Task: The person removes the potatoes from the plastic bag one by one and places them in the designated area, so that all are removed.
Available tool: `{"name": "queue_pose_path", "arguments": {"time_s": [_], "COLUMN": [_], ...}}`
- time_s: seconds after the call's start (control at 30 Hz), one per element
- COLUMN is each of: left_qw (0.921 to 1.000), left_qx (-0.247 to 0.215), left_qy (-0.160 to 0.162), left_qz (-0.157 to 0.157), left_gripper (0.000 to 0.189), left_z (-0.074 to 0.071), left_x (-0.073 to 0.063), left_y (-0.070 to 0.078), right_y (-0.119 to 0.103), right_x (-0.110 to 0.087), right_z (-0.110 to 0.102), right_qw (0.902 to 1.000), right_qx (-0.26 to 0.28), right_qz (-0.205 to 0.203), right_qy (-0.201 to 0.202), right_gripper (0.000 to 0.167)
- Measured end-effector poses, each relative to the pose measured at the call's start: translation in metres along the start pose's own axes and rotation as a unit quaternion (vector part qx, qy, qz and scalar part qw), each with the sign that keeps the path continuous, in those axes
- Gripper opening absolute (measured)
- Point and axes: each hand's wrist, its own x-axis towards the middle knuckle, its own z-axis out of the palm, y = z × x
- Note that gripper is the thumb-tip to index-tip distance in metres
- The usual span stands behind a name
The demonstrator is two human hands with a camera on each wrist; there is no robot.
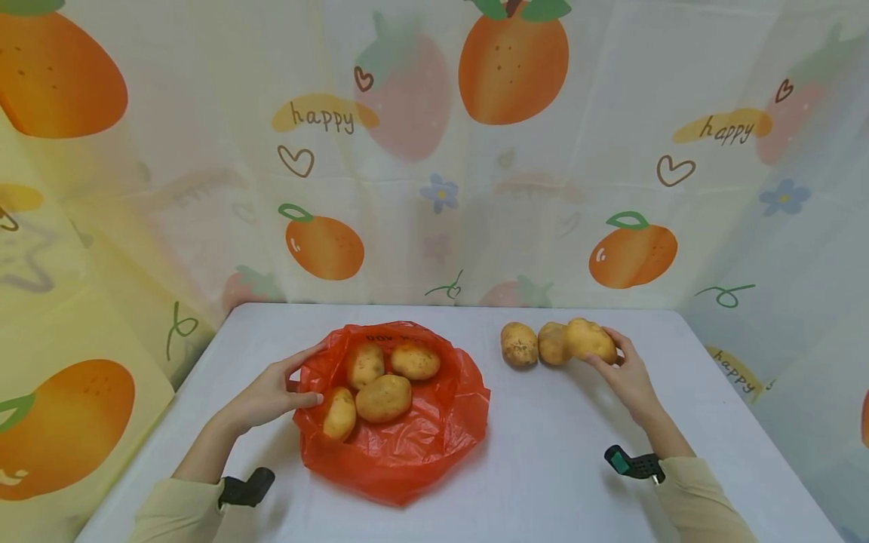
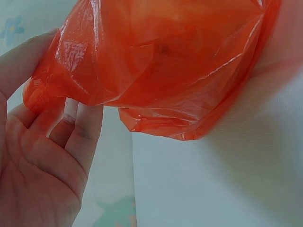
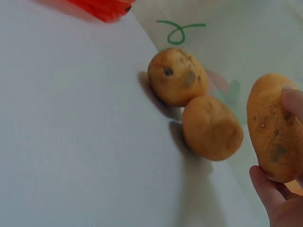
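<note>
In the head view, the left hand pinches the left rim of a red plastic bag, its mouth open on the desk with four potatoes inside. Well apart, the right hand grips another potato towards the far edge, beside two loose potatoes. The step in hand looks like lifting this potato; the next move seems to call for a steady grip and clearance from its neighbours. Its long axis runs roughly left to right, the right end slightly lower.

The left wrist view shows fingers around the bag's edge.

In the right wrist view, the gripped potato is apart from the loose pair, its long axis nearly upright there.
</note>
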Motion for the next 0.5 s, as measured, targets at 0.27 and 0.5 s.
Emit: {"name": "queue_pose_path", "arguments": {"time_s": [0.27, 0.5], "left_qw": [1.0000, 0.9999], "left_qx": [-0.004, -0.013], "left_qy": [-0.001, -0.004], "left_qz": [-0.001, -0.006], "left_gripper": [0.075, 0.075], "left_z": [-0.001, -0.001], "left_x": [0.000, 0.000], "left_y": [0.000, 0.001], "right_y": [0.012, 0.022], "right_x": [0.002, 0.003], "right_z": [-0.006, -0.007], "right_qw": [0.9990, 0.9980], "right_qx": [-0.006, -0.004], "right_qz": [0.044, 0.063], "right_qy": [0.002, -0.001], "right_gripper": [0.075, 0.077]}}
